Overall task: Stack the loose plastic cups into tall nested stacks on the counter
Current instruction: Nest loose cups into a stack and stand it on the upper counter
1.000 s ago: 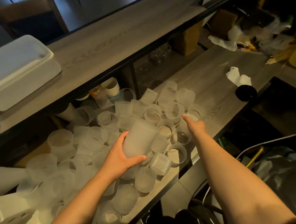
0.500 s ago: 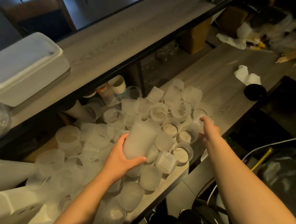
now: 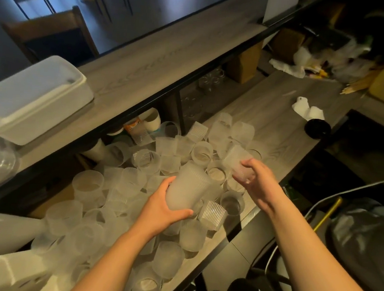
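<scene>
Lower counter point(image 3: 282, 121): grey wood grain, running from near left to far right.
Loose cups point(image 3: 122, 180): frosted plastic, crowded over its near and middle part — some upright, some tipped.
Black lid point(image 3: 317, 129): far right, white crumpled paper point(image 3: 308, 111) touching it.
Upper shelf point(image 3: 162, 55): white lidded box point(image 3: 36, 97) at its left.

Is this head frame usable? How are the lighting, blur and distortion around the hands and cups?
Head view: dim, warm light; the cup in the right hand is motion-smeared, while the left hand and its stack read sharper. Wide-angle bend curves the counter edges; background clutter stays dark.
</scene>
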The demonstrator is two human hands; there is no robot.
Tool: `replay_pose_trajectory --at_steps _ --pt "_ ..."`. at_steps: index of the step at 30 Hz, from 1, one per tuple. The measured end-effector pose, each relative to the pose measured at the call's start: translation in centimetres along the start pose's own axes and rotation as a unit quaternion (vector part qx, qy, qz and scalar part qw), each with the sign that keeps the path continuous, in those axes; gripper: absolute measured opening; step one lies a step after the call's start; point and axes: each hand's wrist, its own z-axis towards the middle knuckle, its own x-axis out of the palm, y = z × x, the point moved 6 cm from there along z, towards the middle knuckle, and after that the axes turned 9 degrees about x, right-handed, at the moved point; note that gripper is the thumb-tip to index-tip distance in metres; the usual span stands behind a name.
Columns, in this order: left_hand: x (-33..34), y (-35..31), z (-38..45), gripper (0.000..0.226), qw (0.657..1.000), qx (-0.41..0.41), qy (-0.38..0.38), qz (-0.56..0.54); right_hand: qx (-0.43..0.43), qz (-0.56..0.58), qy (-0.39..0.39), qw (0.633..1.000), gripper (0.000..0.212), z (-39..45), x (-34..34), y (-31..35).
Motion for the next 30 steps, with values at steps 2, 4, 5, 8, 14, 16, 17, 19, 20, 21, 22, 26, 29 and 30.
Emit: replay_pose_trajectory --at_steps 2,4,5,8,14,16,17,19,20,21,22,26,29,30 --pt "0.1 -0.2 0.0 0.087 1.000 0.007 0.007 0.009 -0.035 -0.077 0.022 0.996 0.049 -1.0 1.3 0.5" --pt "0.1 -0.4 0.0 0.087 0.999 0.020 0.017 0.032 -0.068 -0.166 0.059 0.982 0.064 -1.9 2.5 0.6" --pt "0.1 -0.7 0.0 0.087 0.998 0.028 0.023 0.047 -0.083 -0.216 0.076 0.970 0.070 -2.3 3.0 0.5" --pt "0.2 -1.5 0.0 0.088 0.995 0.053 0.034 0.072 -0.125 -0.331 0.086 0.932 0.071 -3.2 4.1 0.3" --pt "0.0 -1.4 -0.4 0.088 0.996 0.049 0.033 0.069 -0.136 -0.306 0.053 0.941 0.067 -3.2 5.3 -1.3" --pt "-0.1 -1.0 -0.6 0.089 0.997 0.044 0.032 0.062 -0.135 -0.297 0.052 0.944 0.068 -3.2 5.6 -2.0" --pt "0.0 -1.0 -0.7 0.089 0.997 0.041 0.031 0.055 -0.132 -0.293 0.058 0.945 0.069 -3.3 5.8 -2.3" --pt "0.0 -1.1 -0.9 0.089 0.998 0.037 0.024 0.039 -0.122 -0.297 0.079 0.944 0.074 -3.4 6.4 -3.3" --pt "0.1 -1.2 -0.9 0.089 0.999 0.036 0.020 0.033 -0.117 -0.304 0.093 0.941 0.079 -3.5 6.6 -3.8" --pt "0.2 -1.3 -0.9 0.089 0.999 0.035 0.017 0.029 -0.108 -0.309 0.105 0.939 0.083 -3.5 6.8 -4.2" --pt "0.2 -1.3 -1.0 0.089 0.999 0.035 0.015 0.024 -0.100 -0.309 0.115 0.939 0.085 -3.5 6.8 -4.5" --pt "0.3 -0.7 -1.3 0.088 1.000 0.018 -0.004 0.001 -0.104 -0.280 0.085 0.951 0.089 -2.4 5.5 -4.1" --pt "0.3 -0.3 -1.4 0.086 1.000 0.009 -0.009 -0.009 -0.109 -0.265 -0.028 0.958 0.063 -0.9 2.3 -3.8" --pt "0.2 -0.3 -1.4 0.086 1.000 0.008 -0.008 -0.011 -0.111 -0.265 -0.067 0.955 0.059 -0.6 1.1 -4.0"
